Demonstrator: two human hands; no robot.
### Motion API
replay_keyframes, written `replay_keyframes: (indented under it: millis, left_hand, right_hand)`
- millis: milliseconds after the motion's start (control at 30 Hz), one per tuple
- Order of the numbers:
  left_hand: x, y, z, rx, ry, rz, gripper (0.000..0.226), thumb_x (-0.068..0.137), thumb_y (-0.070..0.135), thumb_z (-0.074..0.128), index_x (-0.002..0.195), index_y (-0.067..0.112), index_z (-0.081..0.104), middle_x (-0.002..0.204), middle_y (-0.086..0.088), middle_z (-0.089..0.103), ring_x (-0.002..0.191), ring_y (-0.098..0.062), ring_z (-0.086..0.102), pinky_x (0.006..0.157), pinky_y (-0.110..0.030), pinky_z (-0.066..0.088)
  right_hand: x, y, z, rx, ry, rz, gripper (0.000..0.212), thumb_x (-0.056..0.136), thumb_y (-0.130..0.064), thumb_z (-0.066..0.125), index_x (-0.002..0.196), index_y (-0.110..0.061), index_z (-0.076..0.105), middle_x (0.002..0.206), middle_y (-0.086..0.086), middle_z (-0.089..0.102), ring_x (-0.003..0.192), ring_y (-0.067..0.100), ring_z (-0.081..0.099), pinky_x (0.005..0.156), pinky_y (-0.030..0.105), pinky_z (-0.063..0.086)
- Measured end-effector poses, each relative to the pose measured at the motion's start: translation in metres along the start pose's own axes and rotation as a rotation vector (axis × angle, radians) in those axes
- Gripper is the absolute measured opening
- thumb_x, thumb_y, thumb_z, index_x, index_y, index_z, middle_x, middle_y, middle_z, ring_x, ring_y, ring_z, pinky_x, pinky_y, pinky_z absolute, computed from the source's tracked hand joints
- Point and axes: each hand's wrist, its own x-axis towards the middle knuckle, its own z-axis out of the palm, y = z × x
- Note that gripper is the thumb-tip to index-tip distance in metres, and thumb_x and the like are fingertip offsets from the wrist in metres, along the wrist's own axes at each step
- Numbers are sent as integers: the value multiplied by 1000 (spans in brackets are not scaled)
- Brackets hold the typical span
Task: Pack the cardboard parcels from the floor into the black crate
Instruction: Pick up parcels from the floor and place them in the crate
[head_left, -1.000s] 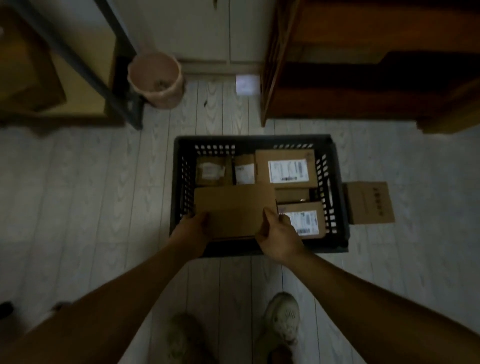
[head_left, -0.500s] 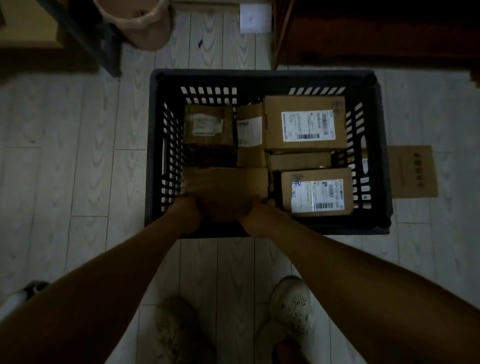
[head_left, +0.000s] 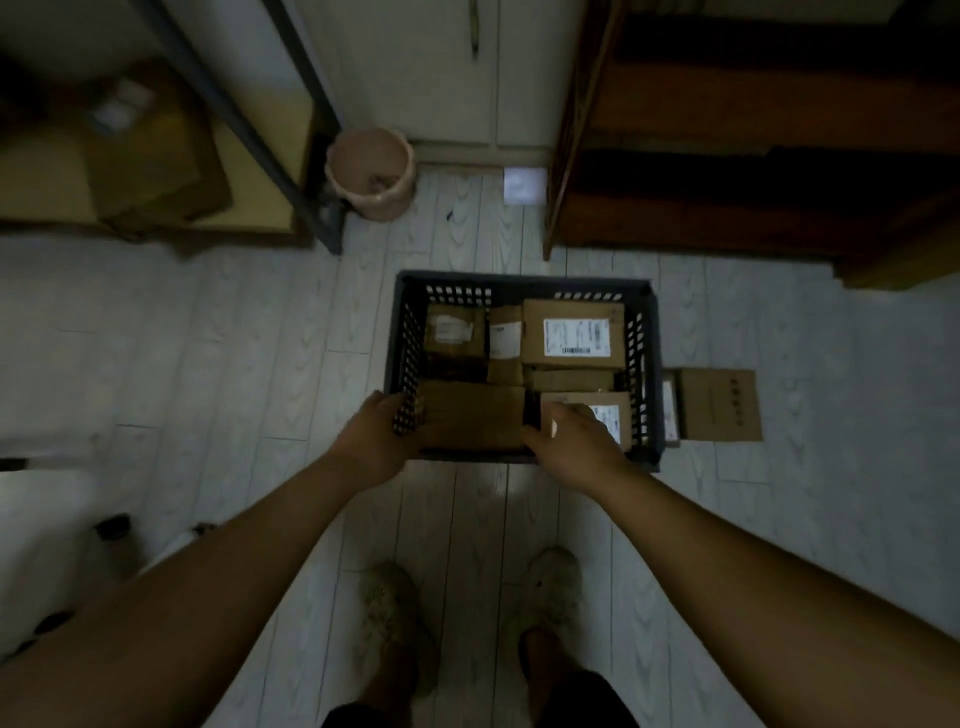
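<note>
The black crate (head_left: 652, 364) stands on the pale plank floor and holds several cardboard parcels. A plain brown parcel (head_left: 472, 415) lies flat in its near left corner. My left hand (head_left: 371, 439) is at the crate's near left corner, its fingers by the parcel's left edge. My right hand (head_left: 571, 439) hovers with relaxed fingers over a labelled parcel (head_left: 618, 421) at the near right, beside the plain parcel's right edge. A large labelled parcel (head_left: 574, 332) sits at the far right. Another parcel (head_left: 719, 405) lies on the floor right of the crate.
A pink bin (head_left: 371, 174) stands behind the crate on the left, beside a dark metal frame leg (head_left: 324, 218). Dark wooden furniture (head_left: 727, 156) fills the back right. A white sheet (head_left: 524, 184) lies on the floor. My shoes (head_left: 392, 608) are just below the crate.
The plain parcel went from held above the crate down into its near left corner. My hands have eased off it, the right one lifting over the labelled parcel. The view pulled back.
</note>
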Motion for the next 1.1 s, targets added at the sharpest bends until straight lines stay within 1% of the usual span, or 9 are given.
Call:
replay_keyframes:
  millis: [133, 267, 333, 433, 500, 600, 800, 967, 1100]
  left_hand:
    - [-89, 39, -38, 24, 85, 68, 66, 94, 30, 53, 149, 16, 18, 157, -12, 12, 144, -25, 15, 115, -33, 15]
    - [-161, 84, -62, 70, 159, 190, 56, 93, 24, 55, 143, 15, 33, 150, -14, 27, 138, -31, 28, 112, -39, 24]
    - [-189, 104, -70, 89, 168, 283, 57, 90, 31, 58, 141, 16, 37, 149, -11, 31, 136, -30, 32, 112, -41, 27]
    - [-217, 131, -76, 99, 164, 381, 70, 85, 40, 61, 145, 22, 30, 152, -7, 27, 136, -27, 32, 112, -41, 32]
    - [-238, 152, -76, 114, 159, 436, 74, 87, 40, 60, 148, 22, 22, 157, -5, 16, 143, -25, 22, 115, -37, 24]
    - [-273, 183, -71, 124, 148, 535, 72, 90, 39, 56, 150, 21, 19, 158, -4, 13, 145, -22, 17, 115, -34, 19]
    - [-318, 246, -37, 178, 109, 660, 71, 90, 41, 56, 149, 25, 19, 159, -4, 12, 145, -23, 16, 116, -39, 20]
    - [-339, 317, 27, 152, 73, 683, 71, 89, 41, 57, 148, 28, 20, 158, -1, 13, 144, -24, 18, 116, -41, 22]
    - [-346, 368, 95, 95, 49, 673, 70, 90, 39, 58, 148, 26, 22, 157, -3, 18, 142, -25, 23, 114, -39, 25]
  right_hand:
    - [-90, -30, -56, -19, 60, -83, 42, 92, -51, 45, 122, -23, 54, 124, 9, 56, 108, 23, 54, 84, 30, 46]
    - [-172, -49, -107, -27, 154, -139, 51, 91, -47, 48, 135, -22, 48, 136, 9, 50, 116, 26, 52, 97, 37, 46]
    - [-209, -50, -128, -60, 247, -128, 52, 93, -44, 49, 140, -20, 45, 139, 10, 44, 120, 27, 48, 99, 34, 42]
    - [-259, -41, -155, -100, 360, -62, 58, 95, -44, 47, 144, -15, 37, 147, 13, 35, 131, 30, 39, 104, 35, 35]
    - [-291, -31, -170, -116, 418, -22, 64, 95, -48, 46, 148, -16, 29, 153, 13, 27, 138, 31, 32, 110, 37, 30]
    - [-333, -11, -188, -137, 484, 18, 68, 95, -51, 44, 150, -16, 26, 156, 11, 23, 141, 29, 27, 113, 38, 27]
    - [-391, 43, -223, -101, 591, 48, 68, 94, -52, 45, 150, -19, 24, 156, 8, 23, 140, 29, 29, 113, 39, 31]
    - [-427, 126, -256, -53, 626, 82, 70, 92, -54, 46, 150, -21, 24, 156, 7, 24, 139, 28, 31, 112, 40, 32]
    - [-450, 204, -283, 0, 584, 102, 70, 93, -51, 47, 150, -18, 24, 157, 8, 22, 141, 28, 30, 111, 36, 29]
